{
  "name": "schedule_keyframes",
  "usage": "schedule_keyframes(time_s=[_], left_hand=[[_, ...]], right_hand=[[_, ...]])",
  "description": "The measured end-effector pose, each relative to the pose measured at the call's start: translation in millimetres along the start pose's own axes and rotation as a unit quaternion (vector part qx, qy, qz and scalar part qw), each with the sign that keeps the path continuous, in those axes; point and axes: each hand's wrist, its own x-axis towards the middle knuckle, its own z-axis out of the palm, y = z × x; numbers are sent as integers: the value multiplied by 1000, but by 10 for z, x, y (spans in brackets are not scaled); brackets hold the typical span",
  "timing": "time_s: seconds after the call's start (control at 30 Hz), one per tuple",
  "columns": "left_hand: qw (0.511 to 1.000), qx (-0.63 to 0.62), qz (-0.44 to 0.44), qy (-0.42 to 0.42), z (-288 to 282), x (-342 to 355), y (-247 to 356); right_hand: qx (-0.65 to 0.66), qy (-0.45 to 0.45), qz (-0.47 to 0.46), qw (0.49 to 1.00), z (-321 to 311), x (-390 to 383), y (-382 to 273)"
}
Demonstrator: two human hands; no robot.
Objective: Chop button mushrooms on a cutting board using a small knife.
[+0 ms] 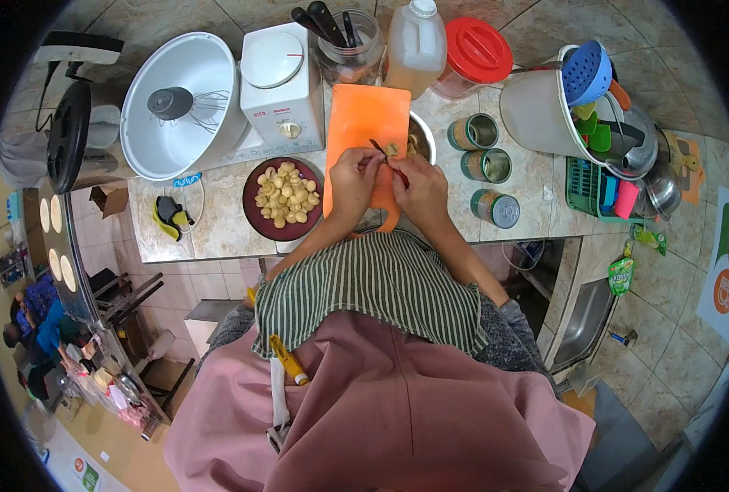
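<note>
Over the orange cutting board (369, 107), my two hands are close together. My right hand (423, 187) is closed round a small knife (376, 145) with a dark, narrow blade that slants up to the left. The fingers of my left hand (353, 179) are pinched together beside the blade; what they hold is hidden. Small pale brown cut pieces (391, 151) lie on the board by my fingertips. Left of the board, a dark red plate (254, 223) carries many pale, round button mushrooms (287, 193). Partly covered by the board, a metal bowl (430, 141) stands at its right.
Two opened cans (473, 131) and a closed can (496, 209) stand to the right. Behind are a white mixer (282, 90) with a large bowl (135, 107), a jug (416, 49) and a red-lidded tub (475, 53). A green dish rack (582, 189) sits far right.
</note>
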Motion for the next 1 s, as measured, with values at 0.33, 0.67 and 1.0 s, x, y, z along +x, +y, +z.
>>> schedule_keyframes(time_s=[0.33, 0.67, 1.0], left_hand=[[999, 34, -9, 29, -453, 56, 80], [911, 403, 21, 87, -1148, -23, -244], [877, 476, 27, 55, -1262, 16, -564]], right_hand=[[19, -1, -4, 1000, -274, -336, -125], [-52, 40, 55, 996, -21, -243, 2], [64, 77, 170, 980, -222, -332, -105]])
